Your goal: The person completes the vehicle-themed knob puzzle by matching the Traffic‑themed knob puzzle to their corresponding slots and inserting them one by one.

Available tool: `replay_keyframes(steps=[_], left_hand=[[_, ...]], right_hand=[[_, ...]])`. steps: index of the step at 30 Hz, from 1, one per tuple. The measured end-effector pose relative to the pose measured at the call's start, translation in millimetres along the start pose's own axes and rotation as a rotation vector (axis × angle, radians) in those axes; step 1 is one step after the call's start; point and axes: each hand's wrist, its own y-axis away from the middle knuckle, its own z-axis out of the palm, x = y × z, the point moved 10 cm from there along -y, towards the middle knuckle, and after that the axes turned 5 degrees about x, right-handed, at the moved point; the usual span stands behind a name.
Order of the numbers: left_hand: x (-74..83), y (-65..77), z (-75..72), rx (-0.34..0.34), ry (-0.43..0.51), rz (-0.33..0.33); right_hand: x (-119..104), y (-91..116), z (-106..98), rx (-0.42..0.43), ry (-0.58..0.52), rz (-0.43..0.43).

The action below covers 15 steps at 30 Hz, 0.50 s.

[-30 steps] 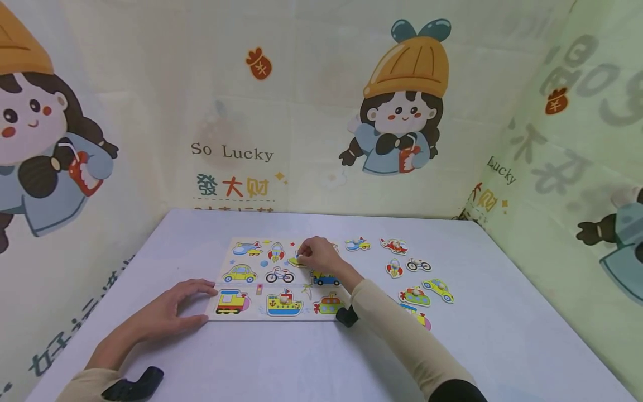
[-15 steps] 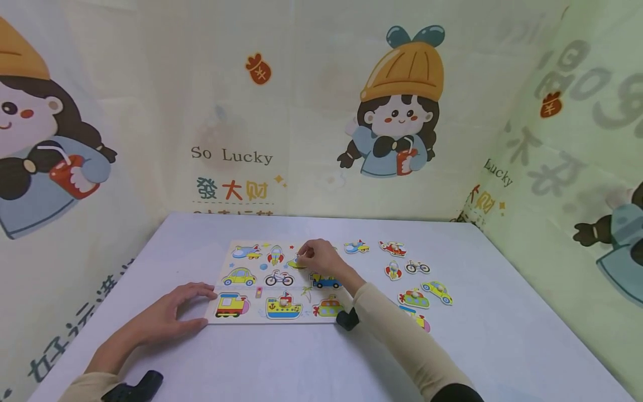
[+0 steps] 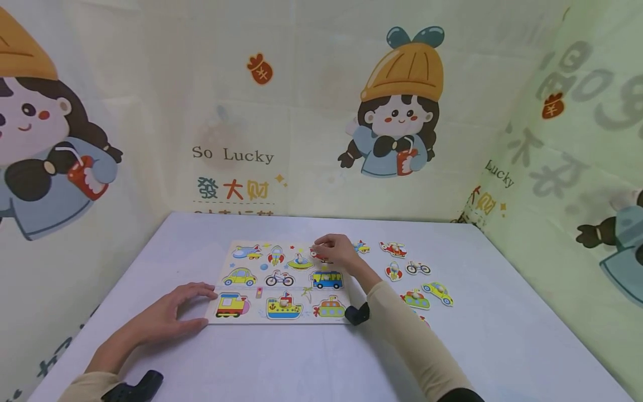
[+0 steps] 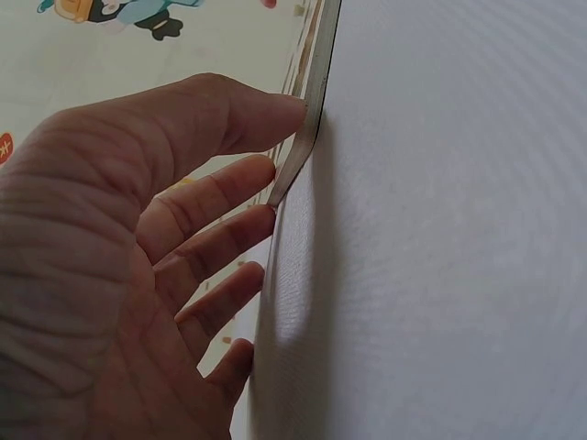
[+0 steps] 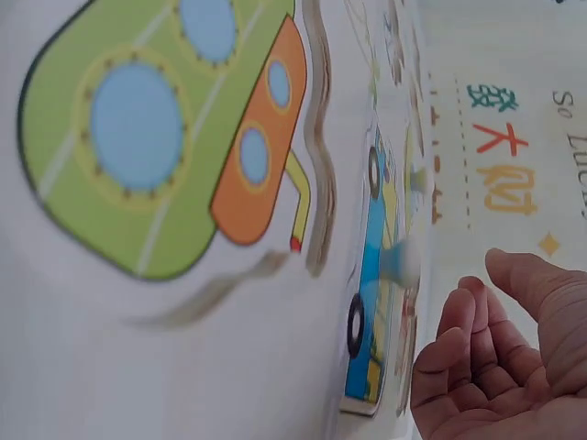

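Observation:
A wooden puzzle board (image 3: 253,322) with vehicle pictures lies on the table. The thumb and fingertips of my left hand (image 3: 168,310) touch its left edge, with the fingers spread apart; in the left wrist view the thumb (image 4: 238,119) meets the board's side. Over the helicopter picture (image 3: 321,257) at the board's far right corner hovers my right hand (image 3: 339,251). Nothing shows between its loosely bent fingers (image 5: 481,321). The flying saucer piece (image 3: 300,262), the knobbed bus piece (image 3: 326,280) and the ship piece (image 3: 284,306) sit in the board.
Loose puzzle pieces lie right of the board: an airplane (image 3: 361,247) partly behind my right hand, a helicopter (image 3: 393,249), a rocket (image 3: 394,271), a bicycle (image 3: 418,268), a submarine (image 3: 416,299) and a car (image 3: 438,293). My right sleeve mostly hides another piece.
My right hand has let go of the flying saucer piece and moved a little to the right, uncovering that piece and the bus. The left hand stays at the board's edge.

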Motion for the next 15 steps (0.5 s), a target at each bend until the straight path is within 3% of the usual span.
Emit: replay_keyframes(steps=[7, 15], left_hand=[[1.7, 0.8, -0.6, 0.002, -0.004, 0.01], [1.0, 0.3, -0.8, -0.01, -0.009, -0.016]], right_hand=[[16, -4, -11, 0.045, -0.034, 0.079], [21, -3, -24, 0.053, -0.083, 0.067]])
